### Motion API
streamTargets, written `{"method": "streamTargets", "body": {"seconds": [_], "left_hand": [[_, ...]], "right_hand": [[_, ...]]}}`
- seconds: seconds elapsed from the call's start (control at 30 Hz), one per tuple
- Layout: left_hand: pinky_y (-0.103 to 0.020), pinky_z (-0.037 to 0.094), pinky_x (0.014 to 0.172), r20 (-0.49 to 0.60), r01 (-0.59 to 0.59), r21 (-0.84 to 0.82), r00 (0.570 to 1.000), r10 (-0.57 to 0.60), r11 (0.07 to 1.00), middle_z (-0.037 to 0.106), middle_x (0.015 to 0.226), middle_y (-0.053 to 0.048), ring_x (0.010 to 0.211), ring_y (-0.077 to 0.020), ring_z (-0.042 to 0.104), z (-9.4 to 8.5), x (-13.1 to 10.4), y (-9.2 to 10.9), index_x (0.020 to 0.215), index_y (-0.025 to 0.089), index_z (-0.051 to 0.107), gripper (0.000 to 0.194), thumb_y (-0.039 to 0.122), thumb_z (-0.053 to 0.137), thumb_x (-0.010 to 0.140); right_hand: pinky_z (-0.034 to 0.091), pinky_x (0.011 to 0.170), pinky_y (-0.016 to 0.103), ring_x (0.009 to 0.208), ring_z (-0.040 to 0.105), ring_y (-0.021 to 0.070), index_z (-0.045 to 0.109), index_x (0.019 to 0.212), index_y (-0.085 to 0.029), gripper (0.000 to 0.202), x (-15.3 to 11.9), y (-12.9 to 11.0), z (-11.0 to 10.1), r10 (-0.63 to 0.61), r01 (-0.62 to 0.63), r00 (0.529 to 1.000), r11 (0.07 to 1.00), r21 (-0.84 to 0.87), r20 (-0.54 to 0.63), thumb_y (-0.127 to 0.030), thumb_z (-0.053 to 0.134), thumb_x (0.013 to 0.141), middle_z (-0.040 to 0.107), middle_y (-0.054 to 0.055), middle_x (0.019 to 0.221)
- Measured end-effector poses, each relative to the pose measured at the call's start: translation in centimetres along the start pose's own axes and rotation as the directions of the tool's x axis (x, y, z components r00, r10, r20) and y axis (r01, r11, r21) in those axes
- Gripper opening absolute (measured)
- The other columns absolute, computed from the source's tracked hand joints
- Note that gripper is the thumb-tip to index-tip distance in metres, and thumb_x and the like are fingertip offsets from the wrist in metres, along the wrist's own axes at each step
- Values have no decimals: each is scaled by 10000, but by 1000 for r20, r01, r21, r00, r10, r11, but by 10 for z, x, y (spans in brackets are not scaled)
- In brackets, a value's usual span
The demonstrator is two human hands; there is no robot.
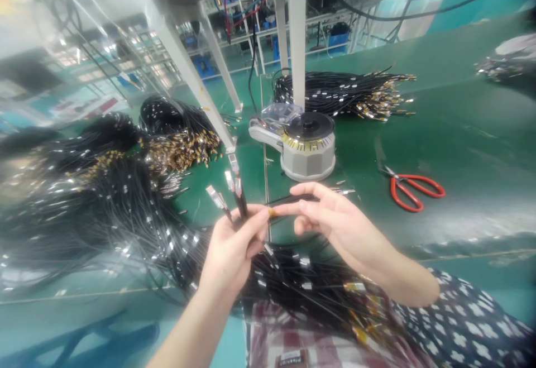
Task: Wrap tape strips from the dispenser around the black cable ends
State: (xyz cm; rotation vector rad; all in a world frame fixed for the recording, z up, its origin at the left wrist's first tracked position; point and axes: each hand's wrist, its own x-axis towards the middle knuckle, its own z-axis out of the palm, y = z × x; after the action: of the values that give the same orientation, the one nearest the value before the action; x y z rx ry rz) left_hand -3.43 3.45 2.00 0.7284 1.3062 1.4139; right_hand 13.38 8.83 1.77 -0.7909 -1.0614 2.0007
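My left hand (pixel 234 245) is closed around a few black cables (pixel 242 207), whose silvery connector ends (pixel 218 197) stick up above the fist. At the tip of its thumb sits a small piece of yellow tape (pixel 273 212). My right hand (pixel 335 217) reaches in from the right with its index finger stretched out, its tip touching that tape. The other right fingers are apart and loosely bent, with nothing visible in them. Beneath both hands a thick bundle of black cables (pixel 293 270) lies across the table edge and my lap.
Behind my hands stands a round tape dispenser (pixel 307 156) with yellow strips around its rim. Red-handled pliers (pixel 412 189) lie to the right. More cable bundles rest at the back (pixel 335 91) and left (pixel 180 147) of the green table (pixel 473 150). White posts (pixel 297 33) rise behind.
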Motion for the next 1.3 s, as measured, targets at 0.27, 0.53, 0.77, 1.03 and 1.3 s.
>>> {"method": "streamTargets", "body": {"seconds": [0.27, 0.53, 0.77, 1.03, 1.3], "left_hand": [[-147, 178, 379, 2, 19, -26, 1000, -19, 999, 466, 513, 52, 420, -22, 330, -3, 1, 0, 760, 114, 679, 187, 270, 780, 745], [-141, 169, 375, 8, 19, -44, 1000, -19, 999, 470, 498, 46, 430, -27, 331, -2, -1, 1, 776, 105, 710, 178, 262, 786, 737], [-138, 198, 385, -44, -35, -45, 998, 33, 998, 479, 507, 50, 449, -42, 353, 0, -8, 0, 915, 141, 718, 189, 237, 770, 761], [-131, 250, 400, -82, -75, 39, 994, 78, 996, 491, 543, 40, 487, -51, 426, 3, -16, -5, 891, 165, 749, 191, 257, 799, 731], [-125, 349, 460, -98, -18, 48, 995, 23, 999, 534, 538, 31, 496, -43, 458, 6, -17, -4, 903, 174, 783, 230, 278, 823, 702]], "right_hand": [[503, 721, 315, 651, 620, 113, 626, 1006, -195, 182, 7, 4, 5, -158, 141, 987, 937, -321, -30, -282, 632, 846, 725, 64, 1045], [506, 692, 298, 695, 608, 149, 675, 745, -169, 141, 16, 9, 15, -204, 203, 978, 876, -438, 46, -299, 683, 798, 700, 20, 745], [466, 623, 266, 579, 518, 106, 663, 700, -180, 141, 13, 7, 13, -180, 174, 984, 925, -338, 13, -291, 711, 772, 626, -23, 645], [478, 615, 274, 572, 518, 114, 665, 659, -180, 160, 12, 7, 12, -170, 150, 985, 914, -376, -19, -294, 717, 759, 629, -13, 633], [461, 634, 273, 592, 514, 115, 689, 701, -177, 165, 9, 7, 13, -184, 179, 983, 917, -356, 21, -314, 709, 791, 633, -12, 657]]}}
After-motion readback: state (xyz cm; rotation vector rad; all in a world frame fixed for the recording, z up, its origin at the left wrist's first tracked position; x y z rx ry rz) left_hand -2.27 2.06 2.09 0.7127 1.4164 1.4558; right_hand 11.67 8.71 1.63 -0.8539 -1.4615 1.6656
